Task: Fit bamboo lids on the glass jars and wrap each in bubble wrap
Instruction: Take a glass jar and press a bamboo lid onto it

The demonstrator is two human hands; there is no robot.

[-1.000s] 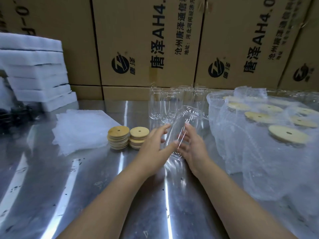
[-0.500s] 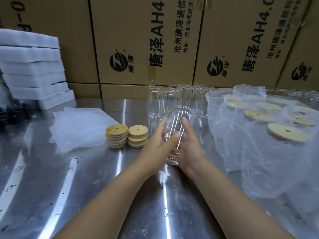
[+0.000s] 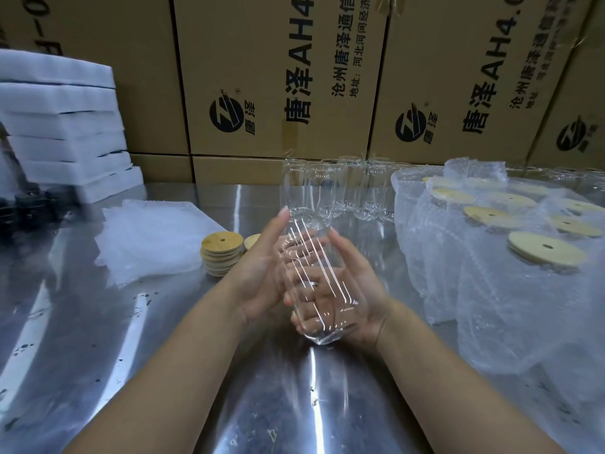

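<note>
Head: left hand [image 3: 262,276], right hand [image 3: 361,290] cradle jar [image 3: 312,253]

Both bare forearms are stretched forward and brought together at the middle. The jar [image 3: 314,253] is held tilted between the two hands. The left hand [image 3: 262,273] is pressed to its left side, one finger stretched straight up, the others wrapped behind the glass. The right hand [image 3: 353,290] is cupped beneath it, thumb raised, fingers curled round it.
</note>
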